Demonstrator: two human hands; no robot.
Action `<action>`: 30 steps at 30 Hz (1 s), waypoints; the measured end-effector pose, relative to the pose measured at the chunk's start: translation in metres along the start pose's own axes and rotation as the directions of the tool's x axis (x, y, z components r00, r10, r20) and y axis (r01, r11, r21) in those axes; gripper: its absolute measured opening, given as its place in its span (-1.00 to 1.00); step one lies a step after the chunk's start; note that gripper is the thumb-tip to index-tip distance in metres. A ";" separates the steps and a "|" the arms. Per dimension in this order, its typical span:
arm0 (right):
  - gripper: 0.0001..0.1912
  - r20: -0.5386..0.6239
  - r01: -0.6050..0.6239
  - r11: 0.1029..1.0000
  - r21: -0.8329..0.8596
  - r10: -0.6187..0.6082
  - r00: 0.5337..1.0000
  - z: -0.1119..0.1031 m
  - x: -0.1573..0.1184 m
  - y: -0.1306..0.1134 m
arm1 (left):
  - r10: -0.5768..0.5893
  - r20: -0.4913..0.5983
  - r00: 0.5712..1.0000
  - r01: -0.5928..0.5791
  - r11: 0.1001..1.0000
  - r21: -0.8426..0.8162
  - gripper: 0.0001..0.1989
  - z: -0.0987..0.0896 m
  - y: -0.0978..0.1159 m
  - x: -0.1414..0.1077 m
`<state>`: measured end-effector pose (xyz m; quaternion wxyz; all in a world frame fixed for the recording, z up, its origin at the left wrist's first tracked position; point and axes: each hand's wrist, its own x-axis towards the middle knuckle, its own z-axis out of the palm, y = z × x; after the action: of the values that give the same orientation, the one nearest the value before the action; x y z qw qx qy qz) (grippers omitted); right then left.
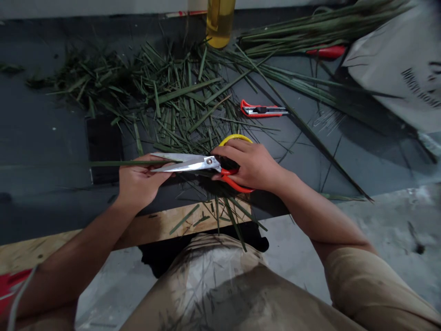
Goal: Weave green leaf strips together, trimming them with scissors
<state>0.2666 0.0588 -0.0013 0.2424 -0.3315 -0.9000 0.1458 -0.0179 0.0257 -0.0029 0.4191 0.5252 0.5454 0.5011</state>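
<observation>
My right hand [253,163] grips a pair of scissors [201,162] with one yellow and one red handle loop. The scissor blades are parted and point left. Between my left hand's [139,181] fingers is a long, narrow green leaf strip [110,163], which stretches out to the left. Its right end lies between the blades. Just beyond the scissors spreads a heap of cut green leaf pieces [172,101]. A red box cutter [263,109] lies on the dark tabletop [44,138], above and to the right of my right hand.
A bottle of yellow liquid [220,23] stands at the back. Long leaves [320,27] are bundled at the back right, beside a pale printed bag [403,59]. A flat black rectangle [105,147] lies left of the heap. The table's front edge is wooden [144,227], with leaf scraps on it.
</observation>
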 end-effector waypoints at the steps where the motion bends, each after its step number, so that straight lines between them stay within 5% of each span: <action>1: -0.44 -0.003 0.004 1.000 0.000 -0.004 1.000 0.000 0.000 0.000 | 0.008 -0.007 1.000 -0.008 1.000 0.004 -0.87 0.001 0.001 0.000; 11: -0.42 0.021 -0.003 1.000 0.018 0.003 1.000 -0.001 -0.001 -0.001 | 0.046 0.010 0.999 -0.046 0.999 -0.025 -0.78 0.001 0.003 0.000; 30: -0.46 0.042 0.012 1.000 0.005 -0.012 0.999 -0.001 0.000 -0.003 | -0.012 0.135 0.991 -0.004 0.993 0.117 -0.93 -0.003 0.006 -0.001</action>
<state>0.2651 0.0563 0.0006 0.2254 -0.3225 -0.9064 0.1535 -0.0200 0.0238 0.0032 0.4246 0.5806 0.5453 0.4305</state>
